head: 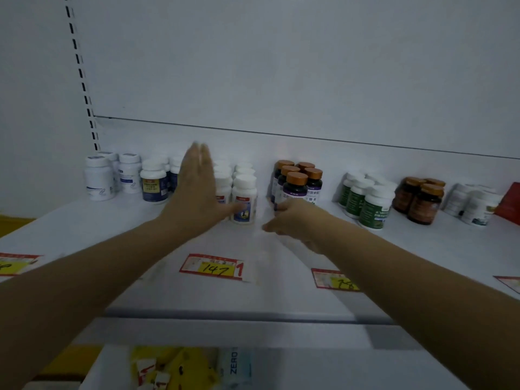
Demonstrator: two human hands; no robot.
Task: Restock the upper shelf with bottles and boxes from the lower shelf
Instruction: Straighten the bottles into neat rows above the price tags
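- At the far left of the upper shelf stand white bottles with pale labels, close to the back panel.
- Just beside them is a white-capped bottle with a blue and yellow label, with more behind it.
- The left hand is held flat and edge-on, its fingers straight and pressed together. It lies along the left side of the white-capped bottle rows, with the thumb reaching across the foot of the front bottle.
- A red-edged price tag with a yellow patch lies on the shelf front, between the two forearms.
- The right hand is at the base of the front bronze-capped dark bottle, fingers curled. It is blurred, so I cannot tell whether it grips the bottle.
- Further right stand green-labelled white bottles, then amber bottles, then more white bottles, and a red box at the edge.
- On the lower shelf, yellow packs and a pale box marked ZERO show, blurred.
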